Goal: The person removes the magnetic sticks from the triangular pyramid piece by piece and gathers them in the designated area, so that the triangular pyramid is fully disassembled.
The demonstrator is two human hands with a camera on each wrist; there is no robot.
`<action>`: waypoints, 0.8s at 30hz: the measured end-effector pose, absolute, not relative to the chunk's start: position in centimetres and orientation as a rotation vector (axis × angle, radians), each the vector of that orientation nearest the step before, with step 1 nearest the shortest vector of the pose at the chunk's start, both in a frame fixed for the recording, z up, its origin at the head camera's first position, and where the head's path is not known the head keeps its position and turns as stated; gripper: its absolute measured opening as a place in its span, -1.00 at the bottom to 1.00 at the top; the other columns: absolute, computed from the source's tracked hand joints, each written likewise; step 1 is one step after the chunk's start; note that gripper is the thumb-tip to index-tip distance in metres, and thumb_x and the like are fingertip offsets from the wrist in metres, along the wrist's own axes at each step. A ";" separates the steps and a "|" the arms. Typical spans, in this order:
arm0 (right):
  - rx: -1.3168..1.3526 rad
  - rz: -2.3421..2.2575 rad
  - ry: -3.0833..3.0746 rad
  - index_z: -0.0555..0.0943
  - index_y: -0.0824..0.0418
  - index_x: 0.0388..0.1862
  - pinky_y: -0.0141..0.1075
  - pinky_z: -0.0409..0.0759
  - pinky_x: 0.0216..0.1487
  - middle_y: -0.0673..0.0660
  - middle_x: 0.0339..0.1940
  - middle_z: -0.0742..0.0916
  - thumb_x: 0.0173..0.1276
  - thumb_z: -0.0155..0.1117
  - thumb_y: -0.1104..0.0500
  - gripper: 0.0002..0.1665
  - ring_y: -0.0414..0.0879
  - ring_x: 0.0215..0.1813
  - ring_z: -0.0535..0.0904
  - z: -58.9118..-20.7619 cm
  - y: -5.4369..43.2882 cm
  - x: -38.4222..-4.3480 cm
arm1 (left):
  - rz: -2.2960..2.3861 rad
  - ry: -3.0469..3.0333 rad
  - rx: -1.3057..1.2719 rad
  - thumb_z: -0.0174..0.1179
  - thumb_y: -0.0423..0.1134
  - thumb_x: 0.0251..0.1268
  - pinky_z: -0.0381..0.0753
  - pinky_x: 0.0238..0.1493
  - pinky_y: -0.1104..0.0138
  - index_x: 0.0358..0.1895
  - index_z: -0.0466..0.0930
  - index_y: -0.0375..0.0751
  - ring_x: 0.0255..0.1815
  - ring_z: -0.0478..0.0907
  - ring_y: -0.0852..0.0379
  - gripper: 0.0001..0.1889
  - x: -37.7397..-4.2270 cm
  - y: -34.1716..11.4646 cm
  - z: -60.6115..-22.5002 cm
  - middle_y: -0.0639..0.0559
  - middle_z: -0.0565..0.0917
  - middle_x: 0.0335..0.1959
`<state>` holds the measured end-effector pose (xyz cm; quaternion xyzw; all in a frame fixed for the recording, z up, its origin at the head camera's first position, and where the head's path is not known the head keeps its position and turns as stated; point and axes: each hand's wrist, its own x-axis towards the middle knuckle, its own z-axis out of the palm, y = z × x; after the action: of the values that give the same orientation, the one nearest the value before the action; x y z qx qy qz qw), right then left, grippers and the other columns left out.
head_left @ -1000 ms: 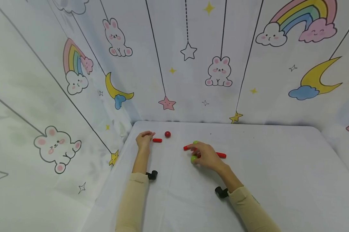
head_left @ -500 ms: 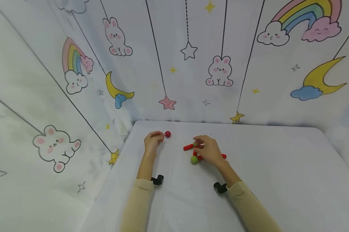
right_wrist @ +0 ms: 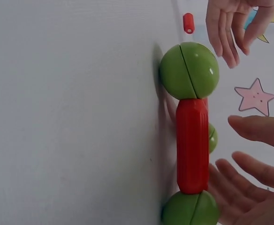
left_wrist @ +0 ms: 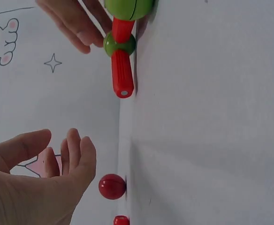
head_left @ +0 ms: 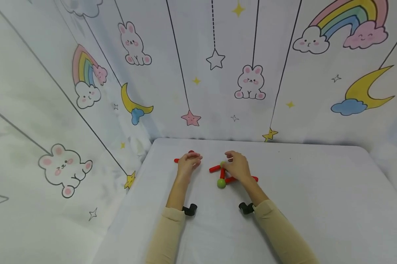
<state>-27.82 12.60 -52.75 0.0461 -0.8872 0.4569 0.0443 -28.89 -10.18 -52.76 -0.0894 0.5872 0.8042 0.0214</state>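
Note:
Red rods and green balls are joined into a small frame on the white table; its near green ball (head_left: pixel 221 183) and a red rod (head_left: pixel 215 168) pointing left show best. My right hand (head_left: pixel 238 167) is at the far green ball (head_left: pixel 223 164), fingers relaxed and apart, covering part of the frame. In the right wrist view a red rod (right_wrist: pixel 192 145) links two green balls, the thumb standing apart from it. My left hand (head_left: pixel 188 165) hovers left of the frame, holding nothing, its fingers loosely bent. Beyond it in the left wrist view lies a red ball (left_wrist: pixel 112 186).
A loose red rod (head_left: pixel 176 160) lies by the left hand, partly hidden by it. White cloth covers the table (head_left: pixel 317 190). A printed curtain (head_left: pixel 215 95) hangs behind the table and along its left side. Black cameras sit on both wrists.
My left hand has moved right, past the loose red rod and in front of the red ball. My right hand has shifted from the near green ball to the far one.

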 end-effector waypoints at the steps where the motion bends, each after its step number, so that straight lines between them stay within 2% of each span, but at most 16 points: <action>1: 0.136 1.409 -2.718 0.60 0.29 0.32 0.10 0.66 0.16 0.28 0.21 0.72 0.36 0.48 0.18 -0.42 0.18 0.18 0.67 -52.9 12.5 -27.9 | 2.481 1.808 -0.273 0.24 -0.55 0.38 0.61 0.31 0.14 0.22 0.51 -0.47 0.19 0.68 -0.09 -0.62 -28.8 -9.9 -52.9 -0.41 0.59 0.25; 10: 0.103 1.395 -2.740 0.60 0.25 0.32 0.06 0.67 0.17 0.23 0.17 0.73 0.37 0.47 0.19 -0.45 0.13 0.14 0.69 -54.8 11.8 -28.5 | 2.374 1.823 -0.220 0.24 -0.48 0.44 0.58 0.35 0.10 0.21 0.53 -0.45 0.21 0.67 -0.11 -0.66 -28.4 -8.0 -53.8 -0.31 0.63 0.19; 18: 0.107 1.394 -2.681 0.63 0.26 0.28 0.04 0.70 0.10 0.23 0.08 0.76 0.31 0.52 0.27 -0.45 0.13 0.08 0.72 -55.0 11.6 -28.4 | 2.321 1.851 -0.197 0.22 -0.49 0.44 0.60 0.32 0.15 0.24 0.51 -0.46 0.22 0.67 -0.11 -0.65 -28.5 -7.1 -54.1 -0.43 0.58 0.27; 24: 0.071 1.440 -2.680 0.64 0.23 0.28 0.00 0.72 0.10 0.21 0.07 0.76 0.28 0.55 0.28 -0.43 0.11 0.09 0.74 -54.6 11.5 -28.5 | 2.290 1.873 -0.219 0.25 -0.46 0.44 0.60 0.31 0.17 0.26 0.52 -0.43 0.22 0.67 -0.08 -0.63 -28.6 -7.2 -54.0 -0.35 0.62 0.24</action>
<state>-28.51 11.48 -54.62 0.0233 -0.8795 0.4727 0.0493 -28.59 -7.23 -54.03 -0.0735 0.6290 0.7690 0.0877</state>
